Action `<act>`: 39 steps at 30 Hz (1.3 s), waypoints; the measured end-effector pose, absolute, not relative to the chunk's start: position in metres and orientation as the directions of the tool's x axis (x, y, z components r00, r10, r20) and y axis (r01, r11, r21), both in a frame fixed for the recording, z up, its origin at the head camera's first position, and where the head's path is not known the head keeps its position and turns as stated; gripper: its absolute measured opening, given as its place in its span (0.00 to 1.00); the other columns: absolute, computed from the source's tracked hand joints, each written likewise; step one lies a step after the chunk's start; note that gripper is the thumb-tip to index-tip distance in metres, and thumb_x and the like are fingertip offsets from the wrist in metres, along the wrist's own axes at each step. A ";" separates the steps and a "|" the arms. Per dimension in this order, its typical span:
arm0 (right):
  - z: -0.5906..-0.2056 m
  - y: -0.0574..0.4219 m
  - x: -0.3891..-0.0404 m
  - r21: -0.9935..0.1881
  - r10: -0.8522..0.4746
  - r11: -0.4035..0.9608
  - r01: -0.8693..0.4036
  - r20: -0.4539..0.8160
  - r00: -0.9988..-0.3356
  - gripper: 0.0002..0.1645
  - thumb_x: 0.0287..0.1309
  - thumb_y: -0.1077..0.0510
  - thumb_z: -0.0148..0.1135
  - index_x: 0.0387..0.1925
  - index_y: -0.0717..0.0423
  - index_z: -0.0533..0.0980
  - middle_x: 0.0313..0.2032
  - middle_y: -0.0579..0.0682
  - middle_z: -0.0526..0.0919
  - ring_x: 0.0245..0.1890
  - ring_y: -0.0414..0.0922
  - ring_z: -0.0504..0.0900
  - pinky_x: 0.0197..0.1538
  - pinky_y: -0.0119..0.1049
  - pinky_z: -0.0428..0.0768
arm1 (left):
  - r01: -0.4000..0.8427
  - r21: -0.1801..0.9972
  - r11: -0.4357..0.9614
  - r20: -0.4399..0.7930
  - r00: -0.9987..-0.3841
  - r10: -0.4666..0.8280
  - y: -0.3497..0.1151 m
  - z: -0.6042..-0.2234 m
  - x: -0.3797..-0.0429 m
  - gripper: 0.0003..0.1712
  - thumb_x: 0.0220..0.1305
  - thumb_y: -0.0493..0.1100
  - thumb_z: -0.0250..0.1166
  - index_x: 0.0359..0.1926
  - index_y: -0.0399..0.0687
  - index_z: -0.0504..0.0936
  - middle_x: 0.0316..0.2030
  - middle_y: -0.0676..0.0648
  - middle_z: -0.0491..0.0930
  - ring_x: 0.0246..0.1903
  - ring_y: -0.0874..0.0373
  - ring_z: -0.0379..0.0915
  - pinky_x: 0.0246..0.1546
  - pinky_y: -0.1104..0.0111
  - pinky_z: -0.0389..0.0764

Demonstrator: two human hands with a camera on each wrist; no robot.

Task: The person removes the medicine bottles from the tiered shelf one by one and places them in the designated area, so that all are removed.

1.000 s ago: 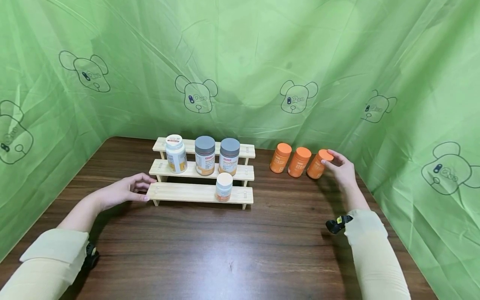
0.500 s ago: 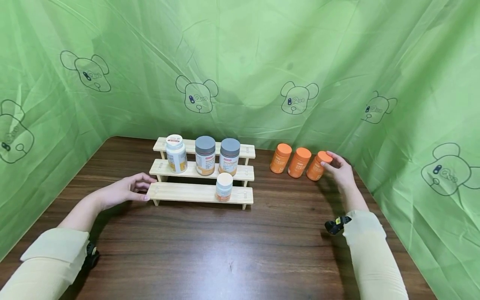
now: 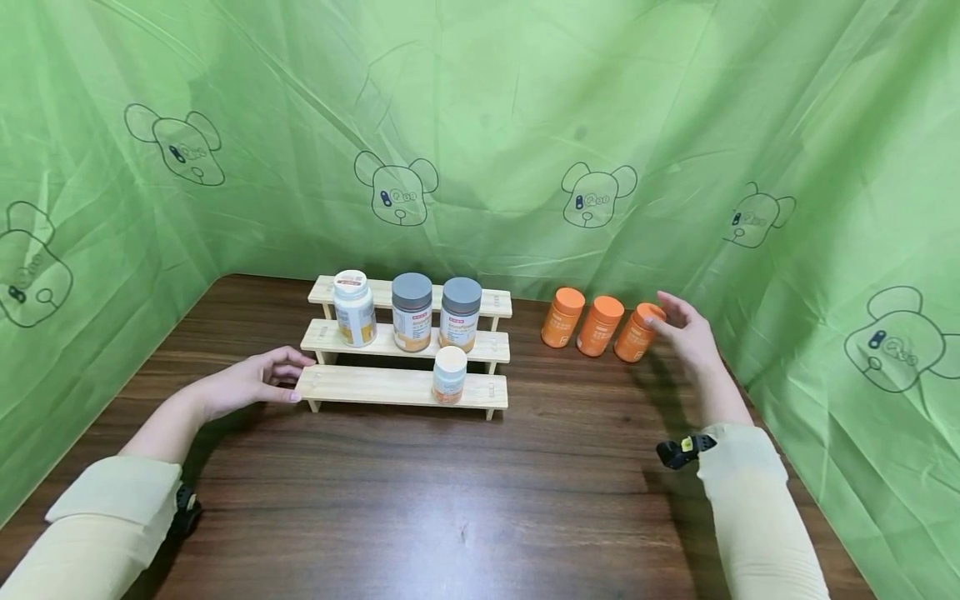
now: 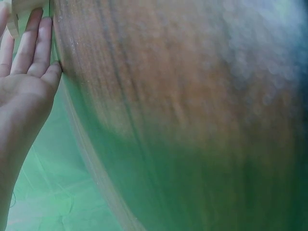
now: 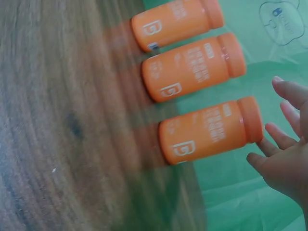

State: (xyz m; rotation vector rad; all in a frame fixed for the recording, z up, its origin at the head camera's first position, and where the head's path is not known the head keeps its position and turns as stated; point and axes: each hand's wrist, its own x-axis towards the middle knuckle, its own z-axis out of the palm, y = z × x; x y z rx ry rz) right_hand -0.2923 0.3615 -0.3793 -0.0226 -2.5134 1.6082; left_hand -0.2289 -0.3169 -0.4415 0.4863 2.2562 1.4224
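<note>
My left hand rests at the left end of the lowest tier of a wooden three-tier stand. Its fingers look nearly straight in the left wrist view, their tips at the pale wood. Three orange bottles stand in a row right of the stand. Beside the rightmost orange bottle is my right hand, fingers spread. In the right wrist view a gap shows between the thumb and that bottle's cap, while other fingertips lie close to the cap.
A white bottle and two grey-capped jars stand on the middle tier. One small white-capped bottle is at the right of the lowest tier. Green curtain surrounds the back and sides of the brown wooden table.
My right hand has let go of the rightmost orange bottle's cap and drawn slightly right. That bottle shifted a little toward me first. The left hand stays at the stand.
</note>
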 end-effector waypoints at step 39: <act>-0.277 0.274 -0.234 -0.944 0.003 0.241 -0.227 0.235 -0.972 0.36 0.55 0.58 0.67 0.65 0.48 0.66 0.67 0.48 0.65 0.68 0.45 0.61 0.67 0.40 0.60 | 0.059 0.914 0.401 -0.164 -0.850 0.501 -0.314 -0.437 -0.224 0.33 0.58 0.39 0.67 0.61 0.38 0.62 0.57 0.33 0.72 0.49 0.63 0.75 0.48 0.73 0.74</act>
